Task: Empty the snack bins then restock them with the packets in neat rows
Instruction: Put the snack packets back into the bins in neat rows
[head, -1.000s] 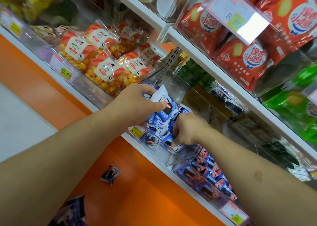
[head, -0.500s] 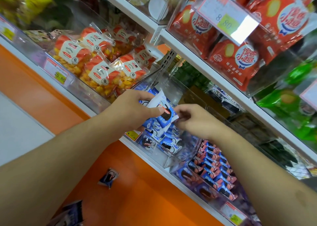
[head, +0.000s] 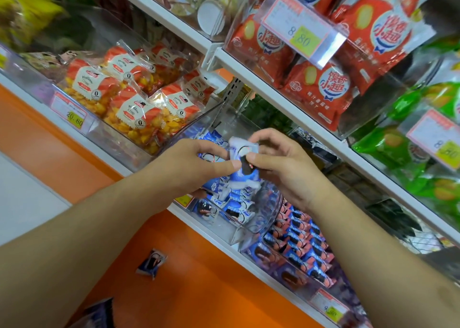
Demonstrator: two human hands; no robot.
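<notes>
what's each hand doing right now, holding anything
Left hand: fingers curled, thumb pinching the blue cookie packet.
Right hand: thumb and fingers pinching the same packet from the other side.

Place: a retail shop, snack aisle | Evidence: white metal shelves [head: 281, 92] carrying clear acrylic bins [head: 251, 224] of packaged snacks | red-and-white paper price tags [head: 297, 25] clipped on the bin fronts (one reads 8.80, another 20.80) | many identical red crisp bags [head: 321, 88] and small blue biscuit packets [head: 302, 246] in rows
</notes>
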